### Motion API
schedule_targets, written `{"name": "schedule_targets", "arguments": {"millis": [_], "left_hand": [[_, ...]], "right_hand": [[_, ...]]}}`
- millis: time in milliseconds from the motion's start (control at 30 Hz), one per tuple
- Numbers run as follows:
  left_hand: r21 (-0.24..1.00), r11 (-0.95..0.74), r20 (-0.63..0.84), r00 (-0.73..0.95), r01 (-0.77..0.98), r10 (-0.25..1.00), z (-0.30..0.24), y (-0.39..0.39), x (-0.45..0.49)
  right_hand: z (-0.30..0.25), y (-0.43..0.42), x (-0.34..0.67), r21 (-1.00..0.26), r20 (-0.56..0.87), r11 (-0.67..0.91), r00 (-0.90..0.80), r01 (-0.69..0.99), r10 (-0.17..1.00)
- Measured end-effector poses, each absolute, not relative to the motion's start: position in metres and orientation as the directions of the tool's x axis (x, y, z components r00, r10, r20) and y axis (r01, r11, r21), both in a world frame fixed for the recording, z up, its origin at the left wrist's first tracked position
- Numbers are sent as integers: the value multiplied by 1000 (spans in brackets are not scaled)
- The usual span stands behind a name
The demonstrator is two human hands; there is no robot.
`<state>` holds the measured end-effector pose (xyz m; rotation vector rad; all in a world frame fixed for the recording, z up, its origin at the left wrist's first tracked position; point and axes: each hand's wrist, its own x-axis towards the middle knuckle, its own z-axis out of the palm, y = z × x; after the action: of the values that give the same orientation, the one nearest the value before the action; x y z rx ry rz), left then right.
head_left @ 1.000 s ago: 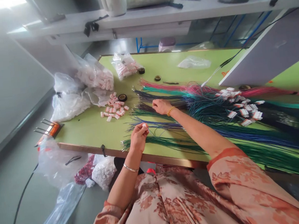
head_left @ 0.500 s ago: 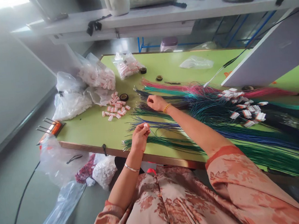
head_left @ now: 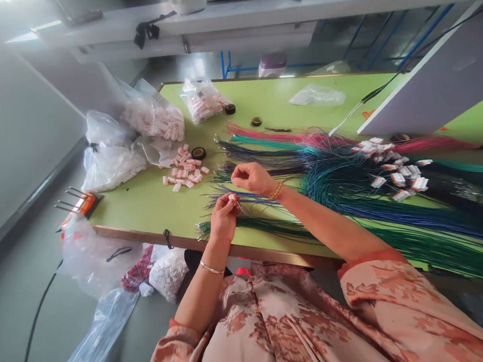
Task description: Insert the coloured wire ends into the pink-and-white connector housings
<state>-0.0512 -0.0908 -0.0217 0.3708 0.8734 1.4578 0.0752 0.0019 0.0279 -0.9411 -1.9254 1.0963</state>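
Note:
Between the fingertips of my left hand [head_left: 223,218] is a small white connector housing [head_left: 232,198], with a thin wire trailing from it. My right hand [head_left: 255,179] is just above and to the right, its thumb and forefinger pinched together; what they hold is too small to make out. Beneath the hands lie bundles of wires: dark blue ones [head_left: 260,154], blue ones [head_left: 257,197] and green ones [head_left: 271,226], their tips pointing left. Loose white-and-orange connector housings [head_left: 187,172] lie in a pile left of the hands. Several wired connectors [head_left: 403,175] are heaped at the right.
Clear bags of connectors [head_left: 154,118] stand at the table's back left, beside a white plastic bag [head_left: 111,159]. Black tape rolls [head_left: 198,153] lie near the pile. An orange pronged holder [head_left: 85,205] sits at the left corner. A raised shelf [head_left: 251,16] spans the back.
My right hand has come back from the dark wire bundle toward my left hand. The left hand still holds the connector housing. The view has shifted slightly.

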Motion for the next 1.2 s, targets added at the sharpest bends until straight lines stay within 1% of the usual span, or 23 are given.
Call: {"name": "schedule_targets", "arguments": {"millis": [100, 200, 300, 567, 800, 933, 1067, 1200], "left_hand": [[687, 131, -283, -97, -715, 954, -18, -90, -52], [658, 146, -312, -91, -739, 946, -16, -90, -51], [641, 163, -336, -83, -750, 938, -14, -90, -50], [637, 176, -324, -54, -750, 945, -12, -91, -47], [639, 164, -322, -68, -752, 944, -12, -91, -45], [675, 151, -308, -90, -722, 947, -14, -91, -42], [732, 121, -284, -139, -670, 949, -18, -91, -37], [755, 119, -293, -169, -645, 941, -20, -87, -40]], "right_hand": [[21, -17, 84, -882, 241, 395, -473, 257, 847], [12, -29, 90, -851, 269, 426, -440, 307, 856], [5, -37, 92, -832, 267, 426, -417, 355, 869], [4, -43, 94, -799, 272, 433, -390, 418, 880], [4, -45, 96, -732, 322, 486, -387, 477, 864], [0, -45, 96, -707, 366, 533, -404, 465, 838], [-3, -46, 94, -697, 350, 542, -437, 470, 828], [-1, -45, 95, -682, 319, 555, -489, 477, 812]]}}
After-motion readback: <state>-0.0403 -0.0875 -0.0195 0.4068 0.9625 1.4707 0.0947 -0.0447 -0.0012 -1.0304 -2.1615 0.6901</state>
